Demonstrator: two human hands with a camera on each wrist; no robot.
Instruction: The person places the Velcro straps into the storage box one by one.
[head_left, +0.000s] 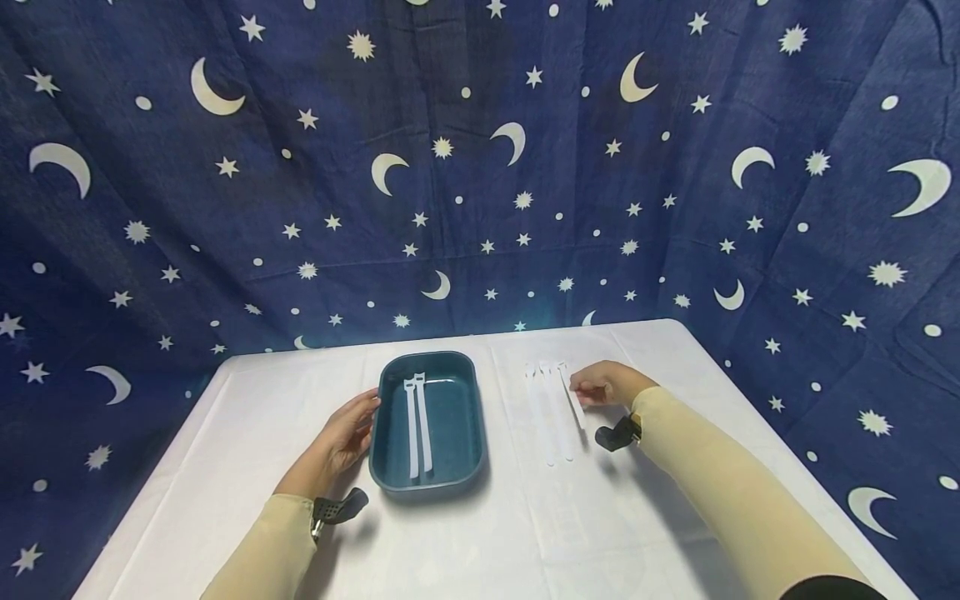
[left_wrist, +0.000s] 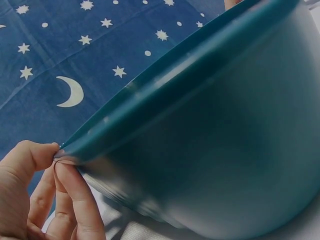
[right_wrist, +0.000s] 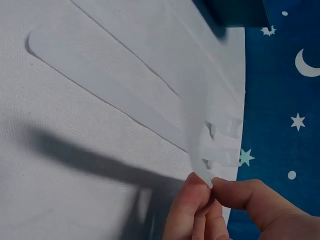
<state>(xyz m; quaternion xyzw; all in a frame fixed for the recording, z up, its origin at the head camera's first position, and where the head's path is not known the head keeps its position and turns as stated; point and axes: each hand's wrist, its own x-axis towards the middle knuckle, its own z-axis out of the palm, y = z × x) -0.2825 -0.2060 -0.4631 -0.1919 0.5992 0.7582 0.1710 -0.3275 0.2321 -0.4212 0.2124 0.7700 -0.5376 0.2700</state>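
Observation:
A deep teal tray (head_left: 456,442) stands on the white-covered table, with two white cable ties (head_left: 423,425) lying side by side in it. At the tray's left rim my left hand (head_left: 341,437) pinches the edge, the thumb on top and fingers beneath in the left wrist view. Right of the tray, my right hand (head_left: 609,383) pinches another white cable tie (right_wrist: 192,110) between thumb and fingertips, raised and tilted above the cloth. Beneath and left of it, two more cable ties (right_wrist: 100,85) lie flat on the table, their slotted heads toward the back.
White cloth (head_left: 517,533) covers the table. Behind and to the right hangs a dark blue curtain (head_left: 337,300) printed with moons and stars. Each wrist carries a black strap-mounted piece (head_left: 341,507), and the sleeves are cream.

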